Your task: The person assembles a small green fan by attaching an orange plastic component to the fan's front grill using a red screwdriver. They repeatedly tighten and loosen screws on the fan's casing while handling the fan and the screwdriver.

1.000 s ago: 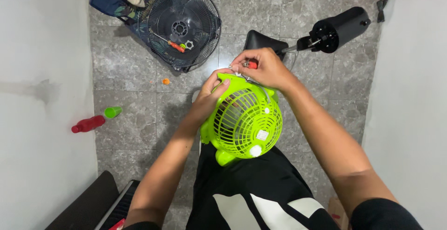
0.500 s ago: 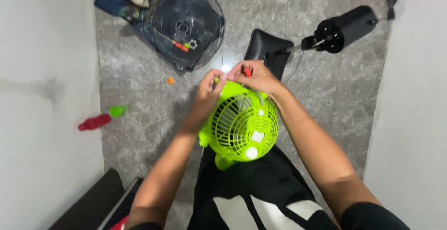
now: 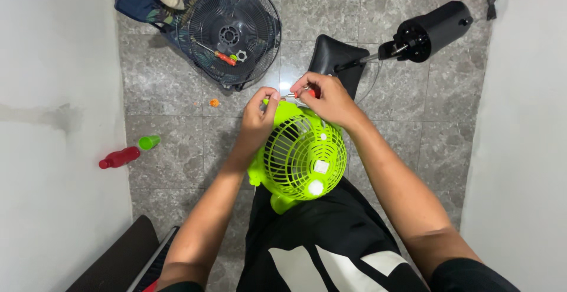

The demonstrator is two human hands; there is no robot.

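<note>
While gripping a red tool [image 3: 312, 92] with right hand [image 3: 328, 98], left hand [image 3: 258, 118] pinching green fan [image 3: 301, 156]; black grille [image 3: 229, 32], motor [image 3: 430, 30], red bottle [image 3: 119, 157] on grey tiled floor [image 3: 171, 144].

Small fan [image 3: 302, 156] under both hands: bright lime green, grille of concentric rings and radial ribs, two white patches on the back. Tool tip in right hand [image 3: 326, 98]: red-orange handle. Shorts [image 3: 319, 245] below the hands: black with white stripes. Floor [image 3: 171, 144]: grey mottled tiles. Beyond left hand [image 3: 258, 118]: black wire fan grille [image 3: 227, 35] holding a red-handled screwdriver [image 3: 220, 57]. Left of it: red bottle [image 3: 118, 157], green cap [image 3: 148, 142].
</note>
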